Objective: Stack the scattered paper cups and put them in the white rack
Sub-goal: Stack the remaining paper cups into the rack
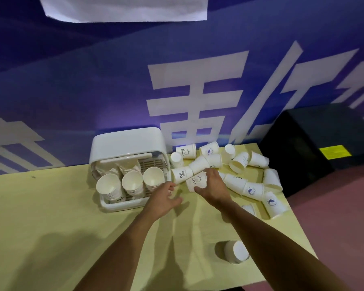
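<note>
A white rack [114, 206] with a raised lid stands at the back left of the yellow table and holds three stacks of paper cups [132, 182]. To its right, several white paper cups [240, 160] lie scattered on their sides. My right hand [213, 184] curls around a fallen cup printed "Bear" [194, 181]. Just right of the rack's front corner, my left hand [163, 199] hovers with loosely spread fingers and holds nothing. It is near a cup marked "%" [181, 174].
One upturned cup [236, 252] stands alone near the table's front right. A black box [315, 143] sits on the reddish floor beyond the table's right edge. A purple banner wall rises directly behind the table.
</note>
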### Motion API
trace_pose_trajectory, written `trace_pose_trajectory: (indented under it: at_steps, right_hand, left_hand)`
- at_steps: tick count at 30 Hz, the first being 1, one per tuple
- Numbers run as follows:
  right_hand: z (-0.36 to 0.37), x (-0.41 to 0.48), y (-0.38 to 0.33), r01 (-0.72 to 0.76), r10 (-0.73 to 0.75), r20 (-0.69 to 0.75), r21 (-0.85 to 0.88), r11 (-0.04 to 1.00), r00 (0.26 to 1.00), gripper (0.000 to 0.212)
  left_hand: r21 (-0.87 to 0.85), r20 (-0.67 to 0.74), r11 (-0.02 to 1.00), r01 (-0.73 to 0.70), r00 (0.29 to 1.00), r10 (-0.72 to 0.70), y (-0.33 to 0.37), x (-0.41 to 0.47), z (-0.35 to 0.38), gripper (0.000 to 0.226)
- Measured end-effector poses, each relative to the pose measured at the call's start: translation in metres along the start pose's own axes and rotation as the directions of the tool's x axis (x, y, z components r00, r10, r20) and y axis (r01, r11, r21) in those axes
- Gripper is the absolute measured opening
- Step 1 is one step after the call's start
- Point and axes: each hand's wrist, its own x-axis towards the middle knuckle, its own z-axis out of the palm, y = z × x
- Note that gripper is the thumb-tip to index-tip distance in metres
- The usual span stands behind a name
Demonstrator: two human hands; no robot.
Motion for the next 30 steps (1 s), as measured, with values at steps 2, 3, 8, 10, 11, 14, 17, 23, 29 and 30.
trace_pose_trajectory:
  at_steps: [2,3,8,10,11,14,17,23,29,30]
  right_hand:
    - [-0.009,-0.003,0.014,-0.042,0.042,-0.015,0.006,0.999,0.999,0.076]
    - [-0.013,-0.004,0.021,-0.061,0.061,-0.025,0.006,0.998,0.998,0.076]
    - [-0.029,-0.003,0.050,-0.082,0.080,-0.063,-0.036,0.996,0.995,0.071]
    - [-0.032,0.000,0.062,-0.083,0.080,-0.076,-0.046,0.995,0.994,0.069]
    - [-0.033,0.002,0.066,-0.085,0.081,-0.074,-0.048,0.995,0.994,0.068]
    - [-0.034,0.011,0.077,-0.097,0.095,-0.045,-0.053,0.994,0.994,0.066]
    - [-0.030,0.020,0.086,-0.089,0.087,-0.026,-0.086,0.992,0.996,0.068]
    - [-0.019,0.048,0.098,0.018,-0.017,0.004,-0.241,0.970,1.000,0.069]
    - [-0.004,0.060,0.112,0.090,-0.076,0.049,-0.437,0.895,0.996,0.064]
    - [-0.002,0.061,0.115,0.088,-0.069,0.057,-0.473,0.877,0.996,0.065]
  left_hand:
    - [0.008,0.016,1.000,-0.019,1.000,0.019,0.014,0.009,0.009,0.057]
    - [0.023,0.026,0.999,-0.028,0.999,0.027,0.020,0.013,0.014,0.058]
    - [0.095,0.088,0.995,-0.043,0.996,0.035,0.044,0.034,0.042,0.067]
    - [0.112,0.108,0.993,-0.036,0.994,0.024,0.051,0.041,0.053,0.070]
    - [0.123,0.115,0.992,-0.030,0.993,0.016,0.053,0.044,0.057,0.071]
    - [0.148,0.120,0.989,-0.013,0.993,-0.005,0.059,0.055,0.069,0.075]
    - [0.182,0.106,0.983,-0.002,0.994,-0.017,0.062,0.066,0.078,0.075]
    - [0.284,0.046,0.958,0.039,0.997,-0.054,0.063,0.090,0.087,0.075]
    - [0.422,0.031,0.906,0.036,0.998,-0.054,0.058,0.099,0.096,0.072]
    - [0.438,0.034,0.898,0.039,0.998,-0.060,0.057,0.100,0.097,0.071]
